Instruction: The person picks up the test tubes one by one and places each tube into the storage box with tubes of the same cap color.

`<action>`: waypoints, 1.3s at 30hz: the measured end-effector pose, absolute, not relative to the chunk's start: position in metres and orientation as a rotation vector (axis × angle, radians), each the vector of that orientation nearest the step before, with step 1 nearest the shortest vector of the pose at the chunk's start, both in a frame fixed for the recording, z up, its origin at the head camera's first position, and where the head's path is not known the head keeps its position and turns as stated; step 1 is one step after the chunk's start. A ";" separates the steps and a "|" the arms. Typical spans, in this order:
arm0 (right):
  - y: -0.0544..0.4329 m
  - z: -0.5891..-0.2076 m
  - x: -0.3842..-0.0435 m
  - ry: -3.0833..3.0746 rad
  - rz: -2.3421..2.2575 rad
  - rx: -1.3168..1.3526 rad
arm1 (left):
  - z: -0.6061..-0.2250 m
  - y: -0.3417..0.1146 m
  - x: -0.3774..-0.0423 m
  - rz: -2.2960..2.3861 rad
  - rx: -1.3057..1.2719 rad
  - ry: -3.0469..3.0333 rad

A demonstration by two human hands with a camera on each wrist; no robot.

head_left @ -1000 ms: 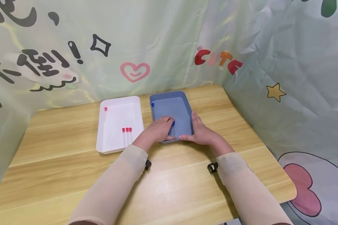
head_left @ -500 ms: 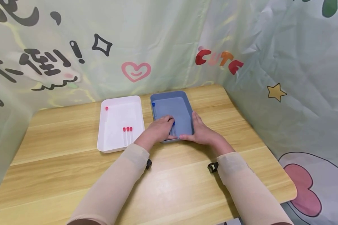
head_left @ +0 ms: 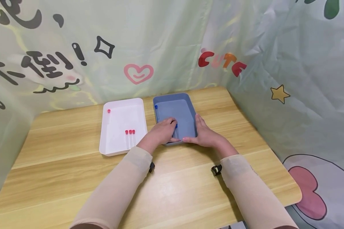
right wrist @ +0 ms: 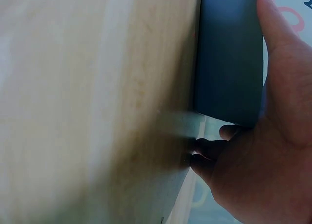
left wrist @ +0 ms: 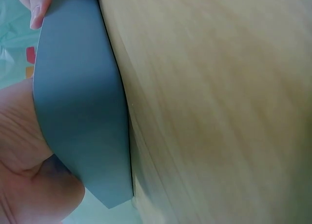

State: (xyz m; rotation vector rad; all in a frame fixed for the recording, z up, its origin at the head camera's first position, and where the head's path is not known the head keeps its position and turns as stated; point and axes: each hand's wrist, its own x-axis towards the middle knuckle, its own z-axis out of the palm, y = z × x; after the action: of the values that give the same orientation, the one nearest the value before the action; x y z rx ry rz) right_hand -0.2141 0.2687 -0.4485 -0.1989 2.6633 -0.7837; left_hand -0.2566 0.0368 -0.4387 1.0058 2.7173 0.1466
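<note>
In the head view my left hand (head_left: 161, 131) reaches over the near left side of the blue-grey tray (head_left: 183, 111). Its fingers curl over clear test tubes with blue caps (head_left: 176, 126), thumb low by the near wall; the hand partly hides them. In the left wrist view its fingertips are hidden behind the tray wall (left wrist: 83, 87). At the tray's near right corner, my right hand (head_left: 207, 135) presses with straight fingers along the right side and thumb on the front rim. Another blue-capped tube (head_left: 156, 111) lies along the tray's far left edge.
Left of the blue-grey tray stands a white tray (head_left: 114, 140). In it lie three red-capped tubes (head_left: 130, 132) side by side and another red-capped tube (head_left: 109, 111) at the far left. Both trays are on a wooden table (head_left: 172, 190), with printed fabric walls (head_left: 172, 41) behind and beside it.
Both hands stay in nearly the same place at the blue-grey tray. The head view shifts slightly; the trays and tubes show no clear movement.
</note>
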 end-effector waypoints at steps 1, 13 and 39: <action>0.269 -0.449 -0.214 2.663 -0.784 -0.198 | -0.439 0.037 -0.257 0.146 1.003 2.716; 0.270 -0.452 -0.216 2.664 -0.776 -0.203 | -0.445 0.038 -0.260 0.141 0.995 2.732; 0.267 -0.441 -0.214 2.633 -0.719 -0.184 | -0.438 0.029 -0.251 0.280 1.040 2.779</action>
State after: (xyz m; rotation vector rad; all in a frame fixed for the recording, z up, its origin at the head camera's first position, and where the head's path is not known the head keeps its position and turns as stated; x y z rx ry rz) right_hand -0.2142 0.2674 -0.4410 -0.1841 2.6334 -0.7192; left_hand -0.2507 0.0288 -0.4378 1.0398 2.7793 0.2800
